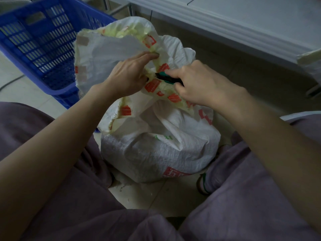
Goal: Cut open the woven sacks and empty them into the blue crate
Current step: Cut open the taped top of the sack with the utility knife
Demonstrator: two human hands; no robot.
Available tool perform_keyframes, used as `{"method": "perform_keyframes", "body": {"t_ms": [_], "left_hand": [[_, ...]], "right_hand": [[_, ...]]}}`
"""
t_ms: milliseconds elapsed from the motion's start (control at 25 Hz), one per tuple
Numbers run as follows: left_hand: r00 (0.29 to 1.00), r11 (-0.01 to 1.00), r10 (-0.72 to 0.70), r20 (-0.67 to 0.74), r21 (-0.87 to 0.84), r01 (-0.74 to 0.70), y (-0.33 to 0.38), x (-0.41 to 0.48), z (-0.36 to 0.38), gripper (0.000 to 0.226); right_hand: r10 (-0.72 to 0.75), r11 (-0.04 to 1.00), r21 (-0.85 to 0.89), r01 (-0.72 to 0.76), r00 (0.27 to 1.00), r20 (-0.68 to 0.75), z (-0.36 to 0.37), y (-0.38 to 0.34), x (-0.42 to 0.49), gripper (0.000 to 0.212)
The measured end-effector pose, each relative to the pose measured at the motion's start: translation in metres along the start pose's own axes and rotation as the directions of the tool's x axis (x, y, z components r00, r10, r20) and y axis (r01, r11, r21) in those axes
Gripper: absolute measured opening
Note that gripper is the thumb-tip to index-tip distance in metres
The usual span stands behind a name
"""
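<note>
Sitting upright on the pale tiled floor, between the person's knees, is a white woven sack with red printed blocks. Its lower half is bulging and full. Its upper part is slack and drawn up toward the far side, so the mouth gapes and shows a yellowish lining.

The left hand holds the left side of that loose top. Its fingers lie over the fabric and reach into a fold while the thumb closes in from below, so the cloth is pinched between them. A wide flap of the sack stands up beyond and to the left of this hand.

The right hand is curled round a small cutter with a black and green body, and the forefinger is stretched along its top. The cutter's tip points left and meets the sack's rim in the narrow gap between the two hands. Whether a blade is out cannot be told. The rim with its red blocks runs just beneath both hands, and the heavy body of the sack hangs below and nearer than them.

The blue crate, with slatted walls, stands at the far left, close beside the raised flap. Purple trousers fill the near corners, and a shoe shows to the right of the sack's base. A white ledge crosses the far right.
</note>
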State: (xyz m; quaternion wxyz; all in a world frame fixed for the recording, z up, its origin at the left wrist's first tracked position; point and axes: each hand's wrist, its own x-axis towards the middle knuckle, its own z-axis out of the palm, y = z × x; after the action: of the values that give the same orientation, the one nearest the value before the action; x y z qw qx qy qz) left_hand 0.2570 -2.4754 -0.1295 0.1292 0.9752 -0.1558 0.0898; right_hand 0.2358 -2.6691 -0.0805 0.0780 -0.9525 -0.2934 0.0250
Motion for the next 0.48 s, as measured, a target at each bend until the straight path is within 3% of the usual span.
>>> {"method": "perform_keyframes", "body": {"t_ms": [280, 480], "left_hand": [[1.000, 0.999, 0.011, 0.025, 0.035, -0.012, -0.003, -0.005, -0.001, 0.062], [0.988, 0.988, -0.155, -0.018, 0.019, 0.155, -0.024, -0.007, -0.012, 0.060]], "right_hand": [[-0.005, 1.000, 0.030, 0.004, 1.000, 0.025, 0.009, -0.002, 0.009, 0.042], [-0.022, 0.998, 0.057, 0.019, 0.999, 0.047, 0.001, 0.000, -0.001, 0.035]]}}
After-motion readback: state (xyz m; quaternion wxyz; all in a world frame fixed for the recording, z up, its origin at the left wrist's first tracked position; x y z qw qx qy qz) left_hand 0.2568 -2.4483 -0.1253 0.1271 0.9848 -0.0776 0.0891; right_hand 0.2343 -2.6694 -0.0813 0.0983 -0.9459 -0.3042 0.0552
